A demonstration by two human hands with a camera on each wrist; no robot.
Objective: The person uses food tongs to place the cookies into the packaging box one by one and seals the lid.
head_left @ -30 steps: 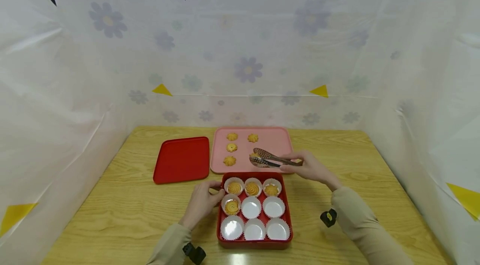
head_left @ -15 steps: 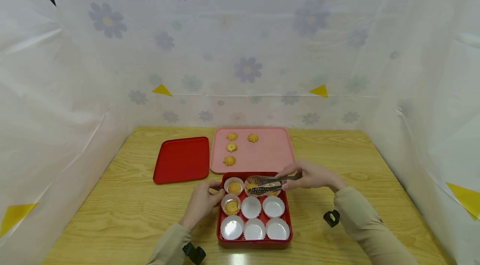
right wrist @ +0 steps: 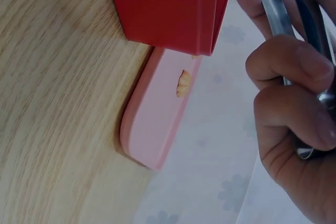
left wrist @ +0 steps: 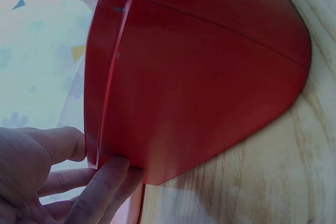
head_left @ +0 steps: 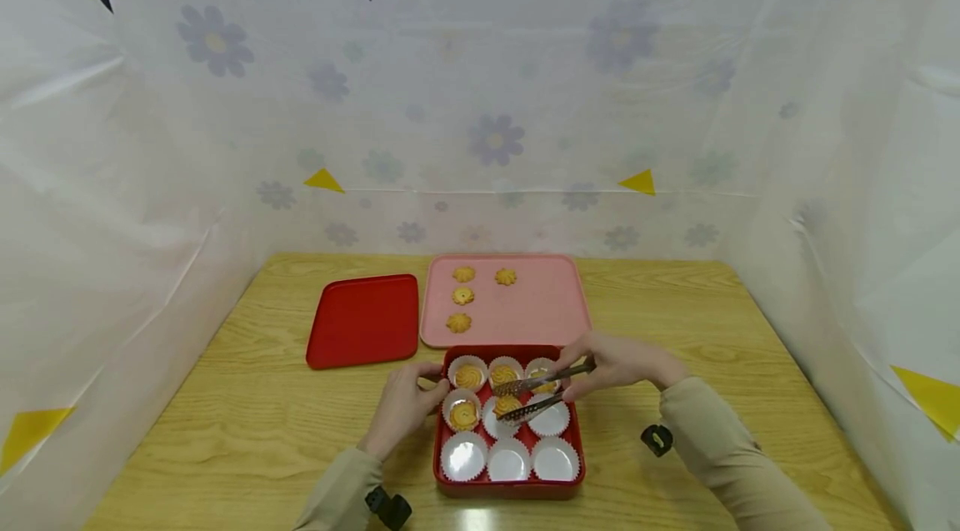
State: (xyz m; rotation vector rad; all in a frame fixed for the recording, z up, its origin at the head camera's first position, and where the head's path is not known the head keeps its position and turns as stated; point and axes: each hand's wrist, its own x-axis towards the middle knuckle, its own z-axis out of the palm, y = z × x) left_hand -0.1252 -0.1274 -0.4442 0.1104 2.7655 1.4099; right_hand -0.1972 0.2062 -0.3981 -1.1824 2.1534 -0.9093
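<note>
The right hand (head_left: pixel 618 364) grips the tongs (head_left: pixel 534 394) and has a cookie (head_left: pixel 507 405) at the middle paper cup of the red box (head_left: pixel 510 488); whether the cookie is already let go is hard to tell from here. The left hand (head_left: pixel 405 406) steadies the box's left wall, fingers curled against it. This looks like the placing step; next the tongs must part, lift clear, and go to the pink tray (head_left: pixel 547 302) on the tabletop (head_left: pixel 247 423).
</note>
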